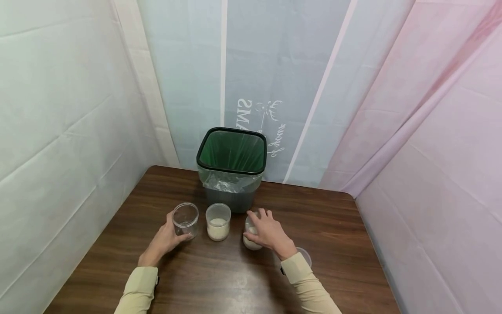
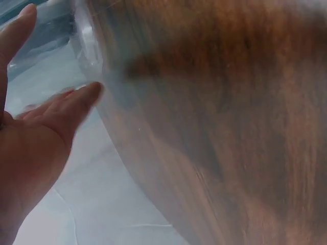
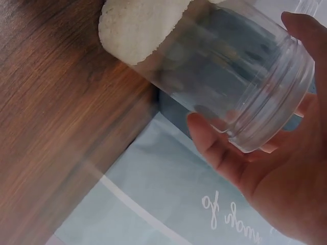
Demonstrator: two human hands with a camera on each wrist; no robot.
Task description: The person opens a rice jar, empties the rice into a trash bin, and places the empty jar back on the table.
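My left hand is at a clear, empty plastic jar, thumb in front and fingers at its far left side. In the left wrist view those fingers look nearly straight, with a blurred clear rim close to their tips. My right hand holds a second clear jar near its threaded rim, the thumb and fingers on opposite sides. White grains, like rice, fill the bottom of that jar. Between the hands stands a third jar, also with white grains.
A bin with a black rim and plastic liner stands behind the jars. A clear round lid lies by my right wrist, partly hidden by the sleeve. Curtains hang round the brown wooden table at the back and sides.
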